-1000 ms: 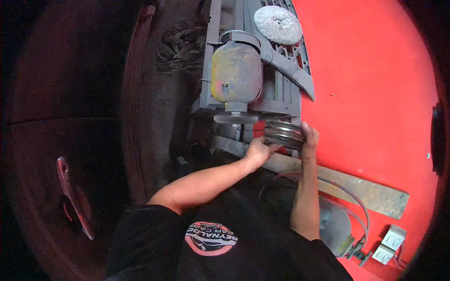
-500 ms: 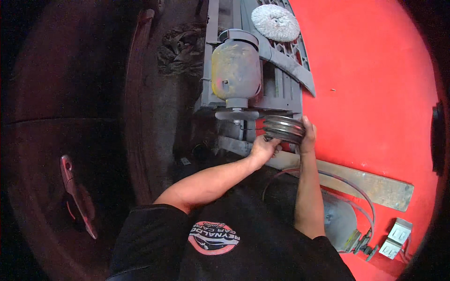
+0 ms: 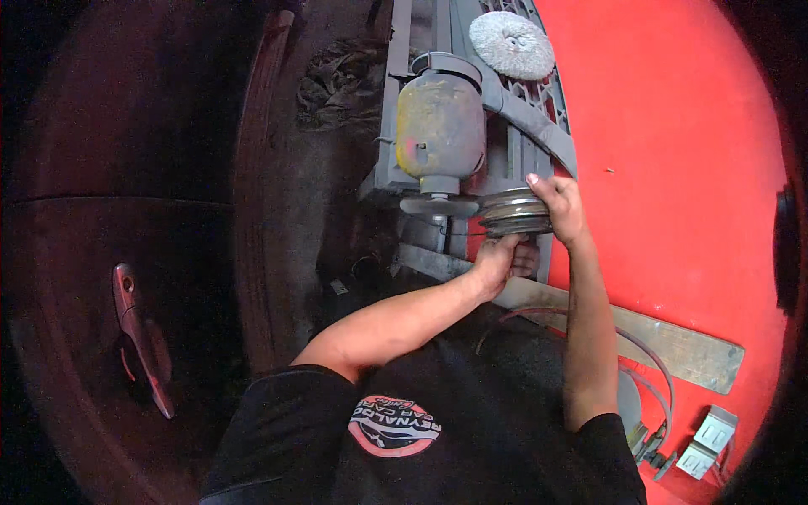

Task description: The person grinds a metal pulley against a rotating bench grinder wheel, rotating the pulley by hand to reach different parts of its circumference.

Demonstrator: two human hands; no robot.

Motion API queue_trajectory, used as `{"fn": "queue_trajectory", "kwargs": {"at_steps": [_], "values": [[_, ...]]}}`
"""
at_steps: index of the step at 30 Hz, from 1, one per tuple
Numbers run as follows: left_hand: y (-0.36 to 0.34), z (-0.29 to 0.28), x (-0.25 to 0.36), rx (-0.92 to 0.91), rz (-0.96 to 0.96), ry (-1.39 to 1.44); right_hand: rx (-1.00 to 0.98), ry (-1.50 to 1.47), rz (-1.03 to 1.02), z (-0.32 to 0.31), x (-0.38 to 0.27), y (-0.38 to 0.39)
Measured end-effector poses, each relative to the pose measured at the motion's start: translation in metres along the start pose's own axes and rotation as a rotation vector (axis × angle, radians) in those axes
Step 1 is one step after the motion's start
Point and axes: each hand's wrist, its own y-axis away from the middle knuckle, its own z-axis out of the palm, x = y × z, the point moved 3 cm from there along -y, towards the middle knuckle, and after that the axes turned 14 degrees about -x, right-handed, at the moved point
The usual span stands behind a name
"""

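Note:
A stack of grooved, shiny metal discs (image 3: 510, 210) is held just right of a dark round disc (image 3: 421, 206) on the shaft of a paint-stained grey motor (image 3: 438, 126). My left hand (image 3: 505, 265) supports the stack from below, fingers curled under it and partly hidden. My right hand (image 3: 557, 209) grips its right side, thumb over the upper rim. The stack's left edge is very close to the shaft disc; whether they touch I cannot tell. The motor sits on a grey slatted metal frame (image 3: 400, 34).
A white fluffy pad (image 3: 511, 46) lies on the frame. A dark car door with a handle (image 3: 139, 337) fills the left. A red surface (image 3: 673, 168) spans the right, with a long board (image 3: 690, 353), a tank (image 3: 627, 396), hoses and grey outlet boxes (image 3: 707, 442) lower right.
Both hands have raised the disc stack slightly toward the motor's shaft. My right hand has moved up and further over its top, and the view has shifted a little.

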Motion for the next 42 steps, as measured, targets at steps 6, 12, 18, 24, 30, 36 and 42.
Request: {"fn": "queue_trajectory", "kwargs": {"at_steps": [6, 12, 18, 24, 30, 36, 42], "values": [[-0.012, -0.016, -0.009, -0.090, -0.011, 0.000, -0.049, 0.120, 0.007, 0.004, -0.009, -0.007], [-0.015, -0.024, -0.017, -0.114, -0.018, 0.007, -0.027, 0.188, 0.013, 0.005, 0.010, -0.006], [-0.024, -0.039, -0.027, -0.185, -0.043, 0.016, -0.037, 0.164, 0.041, 0.010, 0.010, -0.006], [-0.021, -0.040, -0.027, -0.219, -0.040, -0.001, -0.025, 0.180, 0.032, 0.013, 0.025, -0.009], [-0.030, -0.061, -0.039, -0.095, -0.120, 0.055, 0.003, 0.290, 0.071, 0.023, 0.025, -0.008], [-0.008, -0.040, 0.001, 0.201, 0.265, -0.848, 0.191, -0.098, 0.013, 0.008, 0.047, 0.042], [0.000, -0.022, -0.001, 0.377, 0.321, -1.119, 0.252, -0.296, -0.107, -0.009, 0.075, 0.065]]}}
